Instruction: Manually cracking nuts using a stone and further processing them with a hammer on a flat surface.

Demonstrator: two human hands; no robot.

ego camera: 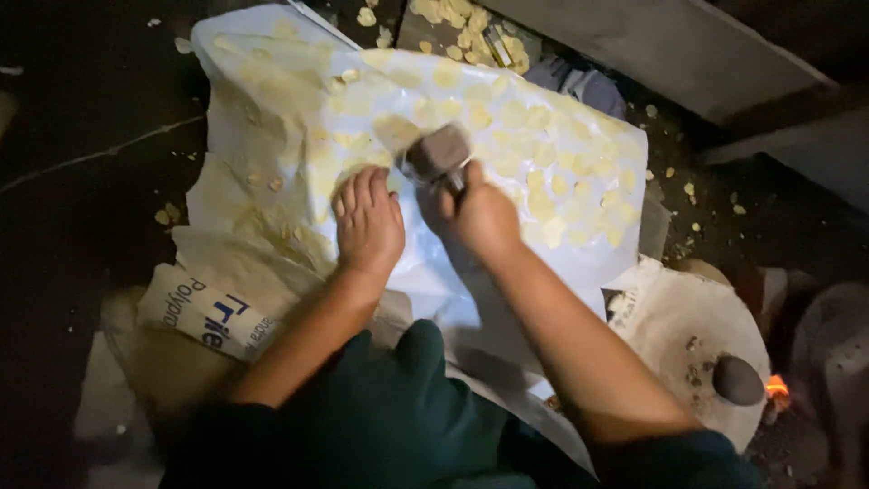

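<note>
Left hand (368, 222) lies flat and open, palm down, fingers spread on a crinkled white plastic sheet (272, 63) that covers most of the floor (81, 109) in front of the person; under its near-left edge shows a coarse woven sack (195, 303) with blue print, rumpled and pale tan. Pale yellow flattened rounds (534, 181), thin and roughly circular, dot the sheet from the left fold across to its right edge, some overlapping, and loose crumbs of the same stuff lie scattered on the dark floor beyond. Just right of the open palm, the right hand (480, 217) is closed around the handle of a hammer (437, 154), whose blocky grey head hangs blurred over the middle of the sheet among the rounds. Farther right, a second off-white cloth (670, 317) carries a smooth dark oval stone (738, 380), and beside that stone a small orange glow (777, 387) shows at the cloth's edge
</note>
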